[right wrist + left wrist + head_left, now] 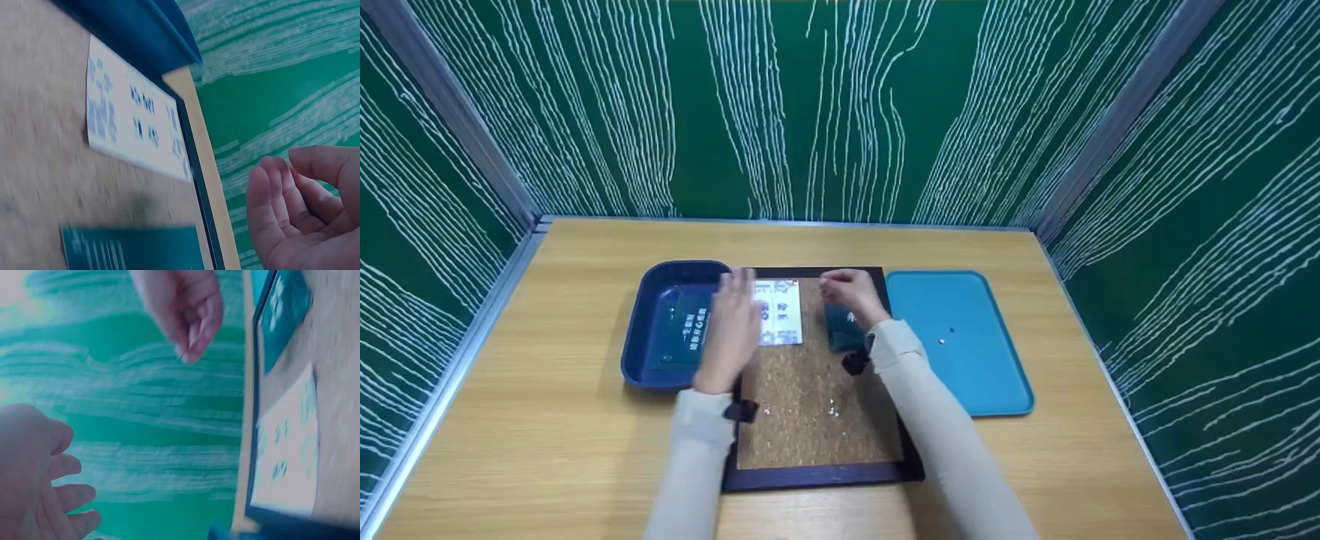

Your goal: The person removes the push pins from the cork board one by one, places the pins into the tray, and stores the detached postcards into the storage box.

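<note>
1. Head view: the left hand (733, 322) appears between the dark blue bin (633, 330) and the white card (784, 315), its grip wide, fingers straight. The right hand (851, 291) appears over the upper part of the green card (844, 330), its grip narrow, fingers curled; whether it holds something small, I cannot tell. Both cards lie on the cork board (795, 439), the white one left of the green one. Small clear pieces (832, 409) lie on the lower part of the board. The bin contains a printed green packet (675, 334); the teal tray (967, 300) sits right of the board on the worktop (547, 450).
2. Left wrist view: the left hand's fingers are apart and hold nothing visible; the right hand's fingertips are gathered together.
3. Right wrist view: the right hand's thumb is near its bent fingers, well apart from the white card.
</note>
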A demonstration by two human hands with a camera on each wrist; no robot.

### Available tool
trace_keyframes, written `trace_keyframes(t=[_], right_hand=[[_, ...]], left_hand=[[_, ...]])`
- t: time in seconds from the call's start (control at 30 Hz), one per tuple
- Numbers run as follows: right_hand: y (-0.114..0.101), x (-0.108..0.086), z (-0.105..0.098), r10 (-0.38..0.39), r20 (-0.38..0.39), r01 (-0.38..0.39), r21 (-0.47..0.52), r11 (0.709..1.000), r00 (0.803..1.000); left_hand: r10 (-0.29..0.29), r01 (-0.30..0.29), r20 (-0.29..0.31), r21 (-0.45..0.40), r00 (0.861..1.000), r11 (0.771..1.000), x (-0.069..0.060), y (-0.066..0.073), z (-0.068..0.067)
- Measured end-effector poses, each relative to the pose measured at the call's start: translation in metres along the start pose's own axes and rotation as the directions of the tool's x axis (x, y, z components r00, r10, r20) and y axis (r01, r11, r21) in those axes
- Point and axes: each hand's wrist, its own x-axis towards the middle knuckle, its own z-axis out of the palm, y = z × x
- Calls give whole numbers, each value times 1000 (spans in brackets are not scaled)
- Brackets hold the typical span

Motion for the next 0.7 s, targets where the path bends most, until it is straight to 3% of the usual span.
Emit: trace_keyframes(t=[0.2, 0.37, 0.5, 0.7], right_hand=[[10, 12, -30, -3, -65, 4, 11, 1000, 998], [17, 18, -49, 5, -94, -6, -3, 1000, 996], [19, 21, -60, 17, -133, -17, 1, 1000, 991], [26, 28, -69, 27, -135, -31, -34, 999, 991]], left_hand=[[88, -101, 138, 88, 987, 991, 18, 24, 47], [43, -66, 271, 76, 962, 995, 25, 37, 78], [76, -111, 304, 100, 950, 989, 29, 47, 100], [143, -186, 327, 104, 934, 977, 31, 60, 127]])
